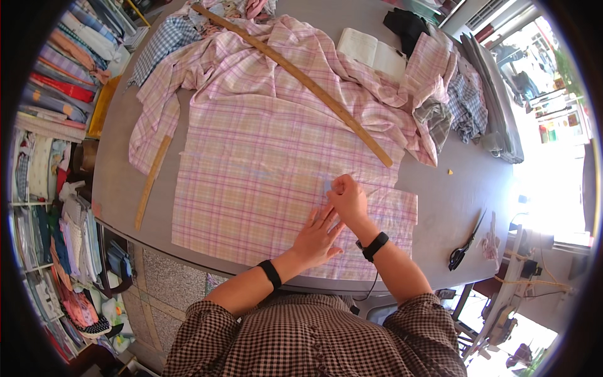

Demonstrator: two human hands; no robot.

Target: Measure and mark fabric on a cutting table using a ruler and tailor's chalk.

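Observation:
Pink and beige plaid fabric (235, 188) lies spread over the table, smooth near me and bunched into folds farther back. My left hand (318, 238) rests flat on it, fingers apart and pointing away from me. Just beyond, my right hand (348, 198) is curled with its fingertips pinched at the cloth. A small light-blue piece (328, 186) shows beside those fingertips; whether they grip it I cannot tell. A long wooden ruler (301, 77) lies diagonally across the folds. Black-handled scissors (466, 247) lie on the table to the right.
A shorter wooden ruler (153, 181) lies left of the fabric. At the back are an open notebook (360, 47), checked cloths (165, 45) and black cloth (407, 28). A yellow chalk-like piece (450, 172) sits on the grey table (433, 198). Shelves of folded fabric (61, 89) stand at left.

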